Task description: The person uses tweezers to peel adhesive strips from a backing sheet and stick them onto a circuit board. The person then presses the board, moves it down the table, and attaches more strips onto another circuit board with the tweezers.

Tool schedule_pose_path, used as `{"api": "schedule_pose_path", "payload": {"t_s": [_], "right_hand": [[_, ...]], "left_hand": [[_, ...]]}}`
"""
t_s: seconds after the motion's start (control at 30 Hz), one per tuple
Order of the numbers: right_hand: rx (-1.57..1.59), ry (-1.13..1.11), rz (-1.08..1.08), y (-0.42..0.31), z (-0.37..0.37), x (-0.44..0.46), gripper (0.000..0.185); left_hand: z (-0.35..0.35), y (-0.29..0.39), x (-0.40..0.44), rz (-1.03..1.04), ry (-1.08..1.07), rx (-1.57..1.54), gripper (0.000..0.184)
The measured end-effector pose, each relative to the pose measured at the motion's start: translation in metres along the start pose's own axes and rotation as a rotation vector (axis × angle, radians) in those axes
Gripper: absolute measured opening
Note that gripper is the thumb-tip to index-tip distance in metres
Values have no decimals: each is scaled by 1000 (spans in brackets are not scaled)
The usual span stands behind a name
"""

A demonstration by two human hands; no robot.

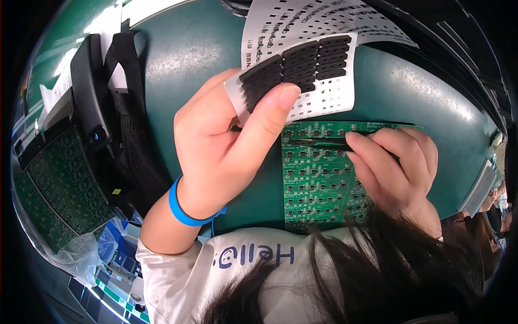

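Note:
My left hand [226,135], with a blue wristband [186,208], pinches a white backing sheet [324,102] between thumb and fingers. Rows of small black adhesive pads [299,65] cover much of that sheet; its lower right part is bare with printed marks. Closed around dark tweezers [324,143] is my right hand [396,167]. The tweezers point left, their tips over the upper left part of a green circuit board panel [318,210]. Whether the tips hold a piece is too small to tell. My right hand partly hides the board, and hair covers its lower right corner.
More printed white sheets [291,27] lie at the back of the green table [189,48]. On the left stand a black strap [127,70] and another green board panel [65,183] near clear plastic [81,259]. Another person's hand [493,197] shows at far right.

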State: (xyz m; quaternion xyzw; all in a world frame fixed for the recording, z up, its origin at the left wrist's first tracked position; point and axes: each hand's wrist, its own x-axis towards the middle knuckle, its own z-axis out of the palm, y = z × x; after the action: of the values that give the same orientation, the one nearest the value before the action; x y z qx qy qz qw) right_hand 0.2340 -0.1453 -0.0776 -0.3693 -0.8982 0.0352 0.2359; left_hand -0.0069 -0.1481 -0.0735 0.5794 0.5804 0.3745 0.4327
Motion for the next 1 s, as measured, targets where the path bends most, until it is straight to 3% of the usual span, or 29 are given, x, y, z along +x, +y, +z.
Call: {"api": "schedule_pose_path", "payload": {"t_s": [0.93, 1.0], "right_hand": [[88, -12, 47, 10, -9, 0, 31], [93, -7, 32, 11, -9, 1, 32]], "left_hand": [[0, -1, -1, 5, 9, 25, 22], [5, -1, -2, -39, 73, -86, 15]]}}
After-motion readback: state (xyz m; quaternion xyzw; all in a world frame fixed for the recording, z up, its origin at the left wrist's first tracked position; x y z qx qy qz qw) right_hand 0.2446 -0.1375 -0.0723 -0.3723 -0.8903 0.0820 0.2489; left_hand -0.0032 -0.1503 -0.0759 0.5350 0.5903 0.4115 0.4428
